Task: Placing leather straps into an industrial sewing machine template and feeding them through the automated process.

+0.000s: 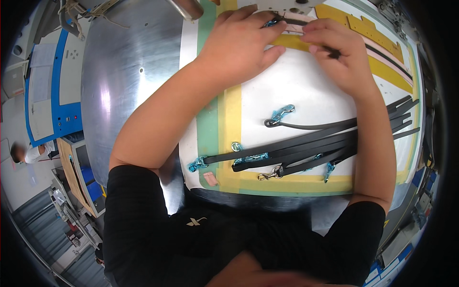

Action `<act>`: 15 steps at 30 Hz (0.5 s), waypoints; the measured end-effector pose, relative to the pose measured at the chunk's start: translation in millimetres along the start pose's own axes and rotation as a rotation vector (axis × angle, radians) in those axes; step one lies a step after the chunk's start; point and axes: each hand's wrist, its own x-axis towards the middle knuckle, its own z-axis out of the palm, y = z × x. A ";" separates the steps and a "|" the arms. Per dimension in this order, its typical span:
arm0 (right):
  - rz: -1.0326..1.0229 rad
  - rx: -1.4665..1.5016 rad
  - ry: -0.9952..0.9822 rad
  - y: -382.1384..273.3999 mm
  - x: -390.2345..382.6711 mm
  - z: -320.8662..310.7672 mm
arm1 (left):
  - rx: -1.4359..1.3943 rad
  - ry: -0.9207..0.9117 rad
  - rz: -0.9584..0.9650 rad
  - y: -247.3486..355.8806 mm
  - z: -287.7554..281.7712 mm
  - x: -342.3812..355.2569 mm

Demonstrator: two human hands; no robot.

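Observation:
My left hand (pixel 244 45) reaches to the top of the work surface, fingers bent over the end of a black strap (pixel 297 22) where a blue-wrapped clasp (pixel 270 23) shows between them. Its thumb sticks out to the side. Just right of it, my right hand (pixel 337 55) is closed, thumb and fingers pinched at the same strap. Something dark shows within the right palm. Along a pink strip (pixel 292 28) beside a yellow bar (pixel 389 71), the strap runs off to the right. The fingers hide part of it.
Several black straps (pixel 306 143) with metal clasps, some wrapped in blue film, lie nearer me on a white sheet (pixel 282 86). Green and yellow tape (pixel 229 110) edges it. A metal tube (pixel 186 8) hangs above. Left are a metal table (pixel 129 71) and a person (pixel 36 153).

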 end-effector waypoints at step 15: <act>0.351 0.766 0.050 16.7 -3.0 -19.4 | -0.088 -0.025 -0.071 -3.0 -1.6 1.1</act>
